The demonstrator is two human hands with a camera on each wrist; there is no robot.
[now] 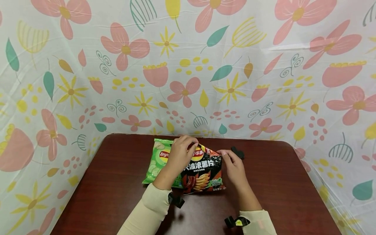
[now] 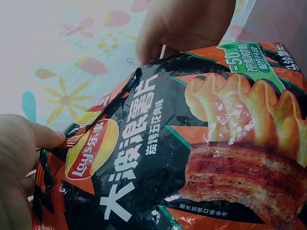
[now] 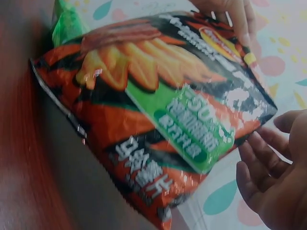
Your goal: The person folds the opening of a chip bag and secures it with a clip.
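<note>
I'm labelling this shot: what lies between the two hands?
In the head view, the black chip bag lies between the left hand and the right hand.

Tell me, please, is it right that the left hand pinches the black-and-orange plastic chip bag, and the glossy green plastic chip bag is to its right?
Not quite: the head view shows the green bag left of the black-and-orange bag, which the left hand does pinch.

I see a dark reddish-brown wooden table (image 1: 100, 195) before me, a green Lay's potato chip bag (image 1: 156, 161) lying left of its middle. Near the far edge, right of middle, I notice a small black object (image 1: 238, 153), too indistinct to name. White cloth (image 1: 188, 42) printed with pink flowers, yellow blooms and teal leaves hangs around.
</note>
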